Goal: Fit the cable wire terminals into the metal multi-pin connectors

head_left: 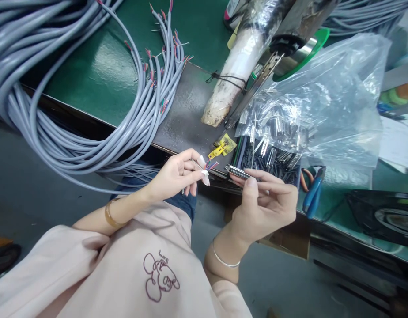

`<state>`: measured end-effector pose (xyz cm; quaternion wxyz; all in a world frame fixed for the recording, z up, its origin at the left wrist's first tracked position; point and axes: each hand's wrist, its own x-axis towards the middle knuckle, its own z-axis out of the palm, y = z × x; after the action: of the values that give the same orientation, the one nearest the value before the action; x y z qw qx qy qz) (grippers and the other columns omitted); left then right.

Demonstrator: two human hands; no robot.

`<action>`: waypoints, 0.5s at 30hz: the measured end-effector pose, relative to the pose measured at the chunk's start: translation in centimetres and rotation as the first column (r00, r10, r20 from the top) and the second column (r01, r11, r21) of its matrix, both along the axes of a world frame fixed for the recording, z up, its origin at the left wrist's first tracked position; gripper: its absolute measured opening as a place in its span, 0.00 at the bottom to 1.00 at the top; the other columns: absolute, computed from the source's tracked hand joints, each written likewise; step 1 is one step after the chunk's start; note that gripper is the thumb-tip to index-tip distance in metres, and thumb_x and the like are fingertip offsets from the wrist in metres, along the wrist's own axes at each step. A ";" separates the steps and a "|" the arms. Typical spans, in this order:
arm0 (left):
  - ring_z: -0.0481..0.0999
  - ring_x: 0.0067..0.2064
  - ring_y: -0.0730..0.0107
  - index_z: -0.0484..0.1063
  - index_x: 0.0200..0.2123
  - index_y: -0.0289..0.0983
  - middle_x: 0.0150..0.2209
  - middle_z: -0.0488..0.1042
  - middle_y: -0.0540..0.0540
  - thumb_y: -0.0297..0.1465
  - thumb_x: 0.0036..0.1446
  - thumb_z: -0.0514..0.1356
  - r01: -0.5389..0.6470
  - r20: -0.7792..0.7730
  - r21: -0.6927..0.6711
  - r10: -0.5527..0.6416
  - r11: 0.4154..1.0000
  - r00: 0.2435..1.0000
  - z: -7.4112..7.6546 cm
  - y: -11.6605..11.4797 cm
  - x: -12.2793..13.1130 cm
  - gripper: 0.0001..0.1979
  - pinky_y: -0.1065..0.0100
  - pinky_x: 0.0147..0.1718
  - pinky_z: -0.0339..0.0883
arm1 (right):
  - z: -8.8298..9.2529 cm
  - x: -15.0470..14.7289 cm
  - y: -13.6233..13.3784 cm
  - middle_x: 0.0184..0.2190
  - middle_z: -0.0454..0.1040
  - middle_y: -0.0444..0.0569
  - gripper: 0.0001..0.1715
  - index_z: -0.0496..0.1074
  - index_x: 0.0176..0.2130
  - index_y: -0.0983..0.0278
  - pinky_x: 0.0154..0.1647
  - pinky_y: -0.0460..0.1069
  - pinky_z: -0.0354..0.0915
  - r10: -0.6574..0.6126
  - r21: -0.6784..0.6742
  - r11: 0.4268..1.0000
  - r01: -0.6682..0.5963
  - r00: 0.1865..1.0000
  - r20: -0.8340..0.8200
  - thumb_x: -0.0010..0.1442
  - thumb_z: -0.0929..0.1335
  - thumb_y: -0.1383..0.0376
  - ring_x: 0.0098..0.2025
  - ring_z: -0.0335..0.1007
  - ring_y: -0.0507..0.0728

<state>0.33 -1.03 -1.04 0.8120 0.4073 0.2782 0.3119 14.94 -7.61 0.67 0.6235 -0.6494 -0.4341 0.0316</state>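
My left hand (179, 173) is closed, its wrapped fingertips pinching thin coloured wires (211, 166) that fan out toward the right. Between the thumb and fingers of my right hand (265, 196) is a D-sub connector (238, 172), a slim metal-edged strip with a row of contacts. A small gap separates the wires from the connector. Just beyond the wires, a yellow clip-like piece (220, 149) sits at the table edge. The soldering iron (253, 90) points down toward it, tied beside a white plastic-wrapped tube (225, 84).
A large bundle of grey cables (101, 145) with stripped ends hangs over the left table edge. A clear plastic bag (336, 106) of connectors lies over a bin of dark parts (257, 161). Blue-handled cutters (313, 192), a solder spool (301, 57) and a black fan (386, 216) are at right.
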 end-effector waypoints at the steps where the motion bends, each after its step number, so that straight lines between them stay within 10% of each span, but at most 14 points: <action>1: 0.72 0.18 0.81 0.63 0.36 0.37 0.27 0.77 0.52 0.38 0.55 0.70 -0.004 0.000 0.008 0.004 1.000 1.000 0.0 0.0 0.0 0.19 0.79 0.16 0.62 | -0.1 -0.2 0.0 0.34 0.79 0.45 0.11 0.66 0.31 0.61 0.33 0.53 0.80 -0.020 0.014 1.000 0.019 0.999 0.026 0.60 0.73 0.64 0.34 0.80 0.54; 15: 0.66 0.21 0.83 0.68 0.38 0.36 0.27 0.75 0.52 0.34 0.57 0.68 -0.028 0.014 0.085 0.027 0.996 1.000 -0.1 -0.3 0.1 0.13 0.79 0.19 0.58 | -0.5 -0.6 -0.5 0.44 0.80 0.49 0.03 0.80 0.37 0.59 0.42 0.54 0.79 0.223 -0.193 0.957 -0.215 0.974 0.025 0.62 0.73 0.63 0.45 0.80 0.57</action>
<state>0.41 -1.37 -1.15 0.7913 0.4355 0.2653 0.3372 14.34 -8.10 0.21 0.5414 -0.6542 -0.5128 0.1264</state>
